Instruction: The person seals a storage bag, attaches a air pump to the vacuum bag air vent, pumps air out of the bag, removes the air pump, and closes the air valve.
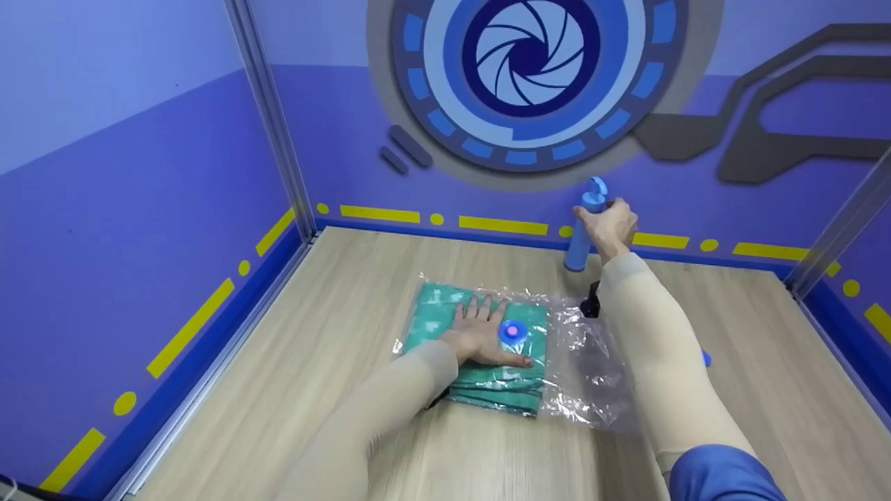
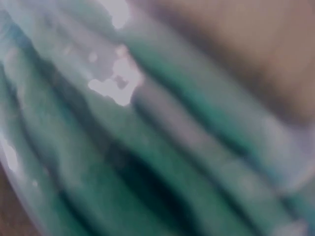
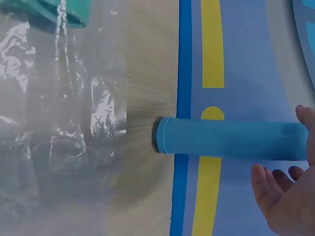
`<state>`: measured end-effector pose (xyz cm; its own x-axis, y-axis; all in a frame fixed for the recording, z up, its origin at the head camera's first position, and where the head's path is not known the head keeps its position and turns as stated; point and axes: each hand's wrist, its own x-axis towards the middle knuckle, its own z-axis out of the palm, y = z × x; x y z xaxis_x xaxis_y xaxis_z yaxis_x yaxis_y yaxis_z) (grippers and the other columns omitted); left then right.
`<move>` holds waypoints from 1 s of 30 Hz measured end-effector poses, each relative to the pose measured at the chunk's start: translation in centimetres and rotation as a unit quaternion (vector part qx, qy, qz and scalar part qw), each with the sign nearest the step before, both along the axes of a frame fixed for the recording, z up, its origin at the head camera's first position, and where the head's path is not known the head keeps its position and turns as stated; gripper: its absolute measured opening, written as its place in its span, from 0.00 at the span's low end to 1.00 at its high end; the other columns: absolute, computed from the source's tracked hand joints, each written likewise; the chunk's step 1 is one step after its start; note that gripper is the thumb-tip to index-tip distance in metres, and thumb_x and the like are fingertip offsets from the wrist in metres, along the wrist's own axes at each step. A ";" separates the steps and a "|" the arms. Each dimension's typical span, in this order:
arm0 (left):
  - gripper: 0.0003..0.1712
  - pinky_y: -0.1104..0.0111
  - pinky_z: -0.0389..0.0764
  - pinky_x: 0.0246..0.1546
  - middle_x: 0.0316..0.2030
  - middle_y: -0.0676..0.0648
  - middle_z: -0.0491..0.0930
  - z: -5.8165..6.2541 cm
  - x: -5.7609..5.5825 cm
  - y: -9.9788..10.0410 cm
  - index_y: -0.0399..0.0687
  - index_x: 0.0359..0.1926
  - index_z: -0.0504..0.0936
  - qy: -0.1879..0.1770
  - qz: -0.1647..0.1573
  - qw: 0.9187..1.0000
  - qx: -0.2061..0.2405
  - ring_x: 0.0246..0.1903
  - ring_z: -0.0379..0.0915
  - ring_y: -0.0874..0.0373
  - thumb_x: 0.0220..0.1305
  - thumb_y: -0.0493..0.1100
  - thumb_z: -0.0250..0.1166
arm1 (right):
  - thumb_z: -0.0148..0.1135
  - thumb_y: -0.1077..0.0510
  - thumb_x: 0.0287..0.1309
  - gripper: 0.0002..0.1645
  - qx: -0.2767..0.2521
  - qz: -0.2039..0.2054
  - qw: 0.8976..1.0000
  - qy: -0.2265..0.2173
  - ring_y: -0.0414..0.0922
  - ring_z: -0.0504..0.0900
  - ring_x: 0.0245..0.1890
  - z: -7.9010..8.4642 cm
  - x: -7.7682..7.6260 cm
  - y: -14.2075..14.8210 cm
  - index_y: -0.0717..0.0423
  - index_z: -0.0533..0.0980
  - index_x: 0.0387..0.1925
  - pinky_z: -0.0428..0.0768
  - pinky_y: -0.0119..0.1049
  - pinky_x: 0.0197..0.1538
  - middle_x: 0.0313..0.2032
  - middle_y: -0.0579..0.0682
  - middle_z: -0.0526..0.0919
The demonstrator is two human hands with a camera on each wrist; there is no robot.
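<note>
In the head view, a clear plastic storage bag point(image 1: 585, 362) lies flat on the table with folded green cloth point(image 1: 424, 316) inside it. A round blue valve point(image 1: 513, 332) with a pink centre sits on the bag. My left hand point(image 1: 480, 337) rests on the bag with its fingers spread, beside the valve. Only blurred green folds point(image 2: 162, 172) under plastic fill the left wrist view. Near the back wall, a slim blue cylinder point(image 3: 221, 140) with a raised flip cap point(image 1: 596, 186) stands on the table. My right hand point(image 1: 611, 224) is around its top, thumb and fingertips spread apart from its sides.
The blue back wall point(image 1: 418, 188) with yellow markings rises right behind the cylinder. A blue side wall point(image 1: 174, 229) borders the wooden table point(image 1: 306, 362) on the left. A small blue object point(image 1: 706, 358) shows partly behind the right forearm.
</note>
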<state>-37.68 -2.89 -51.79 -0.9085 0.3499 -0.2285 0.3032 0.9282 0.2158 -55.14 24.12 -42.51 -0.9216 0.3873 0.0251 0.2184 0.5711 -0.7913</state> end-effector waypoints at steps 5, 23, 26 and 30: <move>0.80 0.40 0.40 0.93 0.94 0.42 0.37 -0.3 0.3 0.6 0.58 0.94 0.37 0.004 -0.001 1.000 -0.005 0.93 0.31 0.36 0.58 0.93 0.61 | 0.70 0.36 0.74 0.51 0.017 -0.003 0.999 -0.027 0.64 0.79 0.77 -0.9 -0.2 0.2 0.64 0.67 0.81 0.79 0.59 0.80 0.78 0.66 0.78; 0.81 0.38 0.38 0.93 0.94 0.41 0.37 -0.4 0.2 0.3 0.57 0.94 0.38 0.001 -0.008 1.000 0.007 0.93 0.30 0.35 0.57 0.93 0.62 | 0.73 0.43 0.72 0.46 -0.029 -0.029 0.999 -0.023 0.62 0.77 0.79 -2.5 0.2 0.4 0.63 0.68 0.80 0.76 0.55 0.83 0.78 0.65 0.78; 0.81 0.39 0.38 0.93 0.94 0.41 0.37 -0.3 0.1 0.2 0.58 0.94 0.38 0.001 -0.002 1.000 0.012 0.93 0.30 0.35 0.57 0.93 0.63 | 0.74 0.43 0.71 0.49 -0.035 -0.023 0.999 -0.014 0.62 0.76 0.79 -2.5 0.1 0.3 0.62 0.66 0.81 0.75 0.56 0.84 0.78 0.65 0.77; 0.81 0.39 0.38 0.93 0.94 0.42 0.36 -0.3 -0.1 0.0 0.58 0.94 0.38 -0.001 0.003 1.000 0.007 0.93 0.30 0.36 0.57 0.93 0.63 | 0.75 0.43 0.71 0.51 -0.043 -0.008 0.999 -0.013 0.62 0.76 0.80 -2.8 0.1 0.1 0.60 0.63 0.83 0.75 0.58 0.84 0.80 0.64 0.75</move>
<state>-37.76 -2.85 -52.08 -0.9106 0.3467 -0.2249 0.2965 0.9273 0.2286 -55.04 24.20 -45.28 -0.9154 0.4011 -0.0335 0.2483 0.4973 -0.8313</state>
